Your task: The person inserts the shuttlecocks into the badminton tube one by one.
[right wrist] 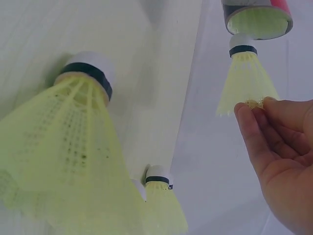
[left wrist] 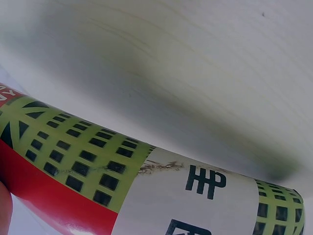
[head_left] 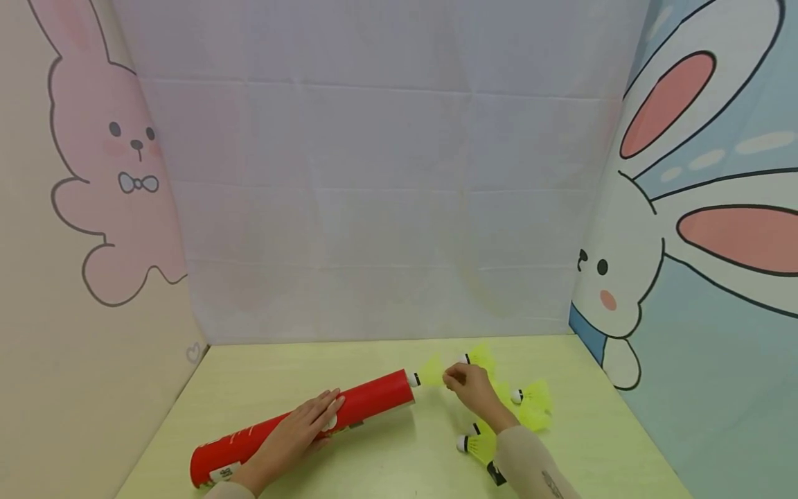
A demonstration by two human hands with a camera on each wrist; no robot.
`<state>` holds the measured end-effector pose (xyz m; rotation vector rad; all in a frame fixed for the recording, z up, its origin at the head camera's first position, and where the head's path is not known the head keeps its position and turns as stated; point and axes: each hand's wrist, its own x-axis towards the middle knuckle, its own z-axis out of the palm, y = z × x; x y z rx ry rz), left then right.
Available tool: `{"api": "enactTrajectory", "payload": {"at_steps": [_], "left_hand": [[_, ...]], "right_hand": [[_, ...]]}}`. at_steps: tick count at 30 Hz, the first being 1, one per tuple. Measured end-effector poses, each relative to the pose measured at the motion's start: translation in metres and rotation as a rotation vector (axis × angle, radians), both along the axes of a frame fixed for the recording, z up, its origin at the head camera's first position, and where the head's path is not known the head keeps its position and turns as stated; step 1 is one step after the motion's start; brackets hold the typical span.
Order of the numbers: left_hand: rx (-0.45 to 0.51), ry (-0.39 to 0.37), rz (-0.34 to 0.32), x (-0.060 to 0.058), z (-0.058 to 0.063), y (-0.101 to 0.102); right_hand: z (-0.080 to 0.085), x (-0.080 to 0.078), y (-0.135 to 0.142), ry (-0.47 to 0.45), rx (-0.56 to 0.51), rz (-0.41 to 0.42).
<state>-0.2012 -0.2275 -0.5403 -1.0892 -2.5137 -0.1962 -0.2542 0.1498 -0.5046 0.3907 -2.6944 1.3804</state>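
Observation:
A long red shuttlecock tube (head_left: 377,398) lies slanted across the left and middle of the table, its open end to the right. Over its middle, my left hand (head_left: 298,431) grips it with the fingers laid across the top. In the left wrist view the tube (left wrist: 186,196) shows a white label and a green-and-black pattern. My right hand (head_left: 472,389) pinches the skirt edge of a yellow shuttlecock (right wrist: 248,78) between thumb and fingers. This shuttlecock's white cork (head_left: 413,380) is right at the tube mouth (right wrist: 259,24), pointing toward it. The tube's inside looks pale yellow-green.
Several yellow shuttlecocks lie around my right forearm: one at the back (head_left: 481,357), one to the right (head_left: 533,405), one in front (head_left: 479,445), others partly hidden by the arm. A white cloth (head_left: 386,208) hangs behind the pale table (head_left: 611,430); rabbit-printed panels (head_left: 704,333) flank it.

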Motion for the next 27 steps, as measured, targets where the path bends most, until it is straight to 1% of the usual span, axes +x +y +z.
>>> {"api": "enactTrajectory", "payload": {"at_steps": [3, 11, 17, 22, 27], "left_hand": [[0.005, 0.017, -0.014, 0.0, -0.001, 0.0], [-0.005, 0.065, -0.034, -0.003, -0.004, 0.003], [0.01, 0.091, -0.072, -0.005, -0.005, 0.001], [0.017, 0.095, -0.069, -0.005, -0.005, 0.001], [0.017, 0.096, -0.058, -0.004, -0.004, 0.002]], "right_hand": [[-0.001, 0.003, 0.0, 0.01, -0.018, 0.026], [0.001, 0.011, -0.008, 0.101, -0.036, 0.104], [-0.001, 0.016, -0.018, 0.104, -0.037, 0.154], [-0.003, 0.019, -0.024, 0.113, -0.043, 0.214], [-0.003, 0.02, -0.027, 0.123, -0.035, 0.219]]}}
